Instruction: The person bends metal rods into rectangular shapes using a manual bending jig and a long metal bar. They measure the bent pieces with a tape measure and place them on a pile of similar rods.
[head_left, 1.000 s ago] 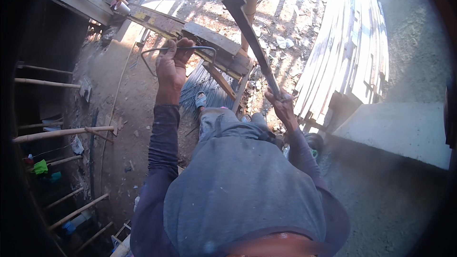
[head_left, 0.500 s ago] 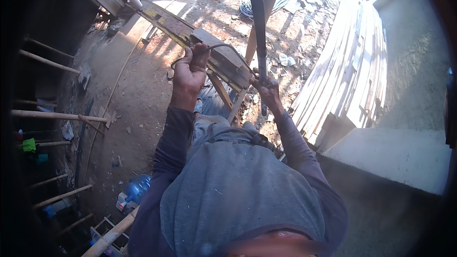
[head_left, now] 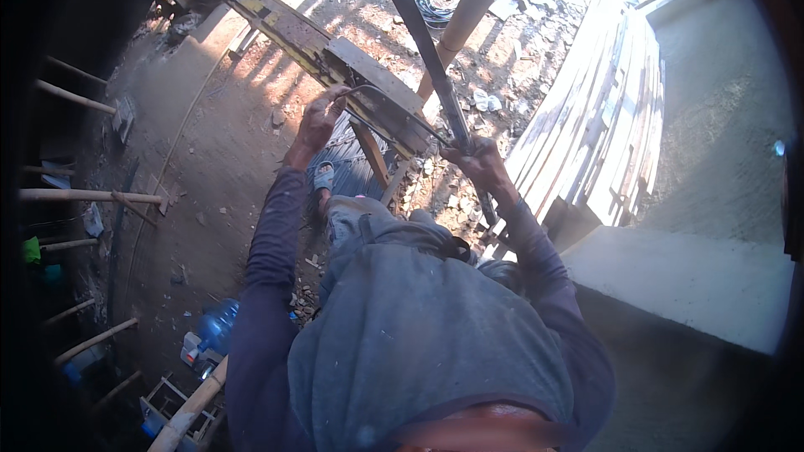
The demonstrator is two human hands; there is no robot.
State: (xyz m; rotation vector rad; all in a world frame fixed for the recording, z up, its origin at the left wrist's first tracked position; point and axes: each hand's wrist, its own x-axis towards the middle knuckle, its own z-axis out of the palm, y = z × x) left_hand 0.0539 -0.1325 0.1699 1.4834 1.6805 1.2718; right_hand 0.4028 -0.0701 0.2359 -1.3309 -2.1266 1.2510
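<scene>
gripping a long steel lever bar in right hand, left hand fingers curled on bent rod

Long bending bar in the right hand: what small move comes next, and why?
Probably pull the long bending bar a little further toward the body. The right hand grips it low, while the left hand steadies a thin rod lying bent across the wooden bench, so the bend looks unfinished.

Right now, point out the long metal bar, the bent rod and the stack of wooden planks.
long metal bar [head_left: 423, 38], head view, on its shaft above the right hand.
bent rod [head_left: 381, 94], head view, on its curved stretch over the bench.
stack of wooden planks [head_left: 599, 117], head view, middle of the top boards.
</scene>
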